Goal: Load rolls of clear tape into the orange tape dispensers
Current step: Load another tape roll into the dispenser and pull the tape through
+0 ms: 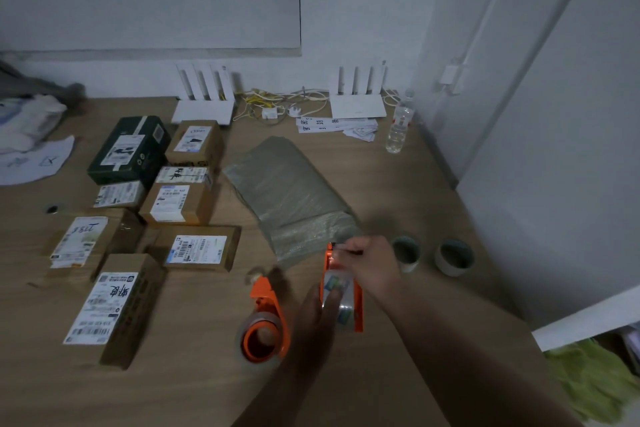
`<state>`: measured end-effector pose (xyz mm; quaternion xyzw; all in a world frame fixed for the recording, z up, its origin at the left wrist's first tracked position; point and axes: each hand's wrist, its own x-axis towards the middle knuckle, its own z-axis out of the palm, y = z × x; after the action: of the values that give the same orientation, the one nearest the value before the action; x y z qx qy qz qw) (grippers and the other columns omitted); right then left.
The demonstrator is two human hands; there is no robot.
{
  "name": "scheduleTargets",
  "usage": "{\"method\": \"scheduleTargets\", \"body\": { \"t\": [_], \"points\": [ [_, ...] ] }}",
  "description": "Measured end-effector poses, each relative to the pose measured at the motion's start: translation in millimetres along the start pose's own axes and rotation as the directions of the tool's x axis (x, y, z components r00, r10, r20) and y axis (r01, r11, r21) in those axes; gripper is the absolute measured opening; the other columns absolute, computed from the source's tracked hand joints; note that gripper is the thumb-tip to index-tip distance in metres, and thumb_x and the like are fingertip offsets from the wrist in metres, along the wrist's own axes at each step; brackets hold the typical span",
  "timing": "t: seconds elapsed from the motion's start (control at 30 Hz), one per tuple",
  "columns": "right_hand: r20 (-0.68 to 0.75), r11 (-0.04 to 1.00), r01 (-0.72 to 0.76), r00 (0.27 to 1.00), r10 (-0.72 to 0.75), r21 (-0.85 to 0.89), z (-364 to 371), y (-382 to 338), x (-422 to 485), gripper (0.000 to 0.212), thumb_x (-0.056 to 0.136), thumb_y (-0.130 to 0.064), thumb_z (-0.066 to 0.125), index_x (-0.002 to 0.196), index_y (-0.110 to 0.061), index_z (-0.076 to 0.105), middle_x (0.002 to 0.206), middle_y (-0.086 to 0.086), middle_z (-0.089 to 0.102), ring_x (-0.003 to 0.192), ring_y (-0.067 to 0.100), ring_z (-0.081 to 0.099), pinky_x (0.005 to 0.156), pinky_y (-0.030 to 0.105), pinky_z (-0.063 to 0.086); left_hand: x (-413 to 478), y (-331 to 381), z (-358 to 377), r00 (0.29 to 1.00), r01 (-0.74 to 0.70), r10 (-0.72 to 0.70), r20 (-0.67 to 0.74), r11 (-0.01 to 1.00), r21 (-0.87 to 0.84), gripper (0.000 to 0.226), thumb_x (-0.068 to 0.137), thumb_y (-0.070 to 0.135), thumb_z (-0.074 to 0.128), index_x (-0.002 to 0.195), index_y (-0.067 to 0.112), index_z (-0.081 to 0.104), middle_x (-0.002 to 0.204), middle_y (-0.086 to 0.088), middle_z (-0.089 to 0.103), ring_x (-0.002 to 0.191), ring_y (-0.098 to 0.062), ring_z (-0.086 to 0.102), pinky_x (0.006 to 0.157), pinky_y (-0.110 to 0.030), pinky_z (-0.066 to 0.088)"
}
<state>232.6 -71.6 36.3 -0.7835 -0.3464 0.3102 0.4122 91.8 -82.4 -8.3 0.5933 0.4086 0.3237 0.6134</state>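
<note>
Two orange tape dispensers lie on the wooden table near its front. The left dispenser (266,326) rests on its side with a clear tape roll on its hub. The right dispenser (358,308) stands upright with a clear tape roll (341,298) seated in it. My left hand (311,315) grips that dispenser and roll from the left, thumb across the roll. My right hand (372,262) pinches the tape end at the dispenser's front blade (332,248). Two spare tape rolls (407,251) (454,256) stand to the right.
Several labelled cardboard parcels (188,203) and a dark green box (130,149) fill the left half of the table. A grey padded mailer (287,194) lies just behind the dispensers. Two white routers (358,104), cables, paper slips and a water bottle (398,125) stand at the back.
</note>
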Motion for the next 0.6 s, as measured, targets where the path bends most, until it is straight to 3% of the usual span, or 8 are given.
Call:
{"method": "scheduleTargets", "body": {
  "t": [0.07, 0.17, 0.3, 0.43, 0.6],
  "points": [
    [-0.020, 0.998, 0.024, 0.999, -0.026, -0.056, 1, 2, 2, 0.002, 0.075, -0.024, 0.077, 0.073, -0.023, 0.077, 0.075, -0.001, 0.077, 0.074, 0.010, 0.073, 0.078, 0.038, 0.060, -1, -1, 0, 1.000, -0.021, 0.020, 0.022, 1.000, 0.016, 0.021, 0.095, 0.030, 0.055, 0.099, 0.013, 0.067, 0.079, 0.006, 0.068, 0.070, -0.001, 0.064, 0.063, -0.015, 0.049],
    [-0.089, 0.994, 0.045, 0.995, -0.054, -0.095, 1, 3, 6, 0.010, 0.076, -0.028, 0.076, 0.080, -0.019, 0.079, 0.075, -0.002, 0.078, 0.073, 0.008, 0.072, 0.078, 0.037, 0.059, 2, -8, -4, 0.997, -0.021, 0.016, 0.071, 0.997, 0.080, 0.027, 0.089, 0.036, 0.062, 0.110, 0.019, 0.066, 0.096, -0.003, 0.074, 0.087, -0.013, 0.071, 0.077, -0.033, 0.058],
    [-0.122, 0.993, 0.113, 0.986, -0.116, -0.032, -7, -12, 11, 0.008, 0.079, -0.025, 0.075, 0.082, -0.019, 0.080, 0.069, -0.007, 0.075, 0.066, 0.004, 0.069, 0.073, 0.031, 0.057, 4, -13, -3, 1.000, -0.016, 0.013, 0.027, 0.992, 0.121, 0.028, 0.087, 0.045, 0.060, 0.105, 0.025, 0.067, 0.090, -0.002, 0.074, 0.083, -0.020, 0.072, 0.076, -0.048, 0.059],
    [-0.205, 0.990, 0.135, 0.971, -0.126, 0.031, -16, -29, 22, 0.009, 0.077, -0.021, 0.078, 0.082, -0.014, 0.080, 0.063, -0.014, 0.067, 0.057, -0.008, 0.059, 0.066, 0.020, 0.047, 4, -16, -1, 0.999, 0.031, -0.026, -0.047, 0.995, 0.095, 0.037, 0.084, 0.053, 0.051, 0.097, 0.023, 0.070, 0.082, 0.000, 0.073, 0.074, -0.015, 0.070, 0.070, -0.039, 0.058],
    [-0.182, 0.993, 0.117, 0.977, -0.116, -0.002, -21, -26, 24, 0.010, 0.078, -0.022, 0.078, 0.084, -0.014, 0.080, 0.064, -0.013, 0.067, 0.060, -0.003, 0.060, 0.064, 0.020, 0.046, -4, -24, -2, 1.000, -0.019, 0.021, -0.009, 0.988, 0.153, 0.034, 0.086, 0.053, 0.053, 0.091, 0.023, 0.068, 0.078, -0.002, 0.070, 0.072, -0.015, 0.070, 0.071, -0.045, 0.058]
  ]
}}
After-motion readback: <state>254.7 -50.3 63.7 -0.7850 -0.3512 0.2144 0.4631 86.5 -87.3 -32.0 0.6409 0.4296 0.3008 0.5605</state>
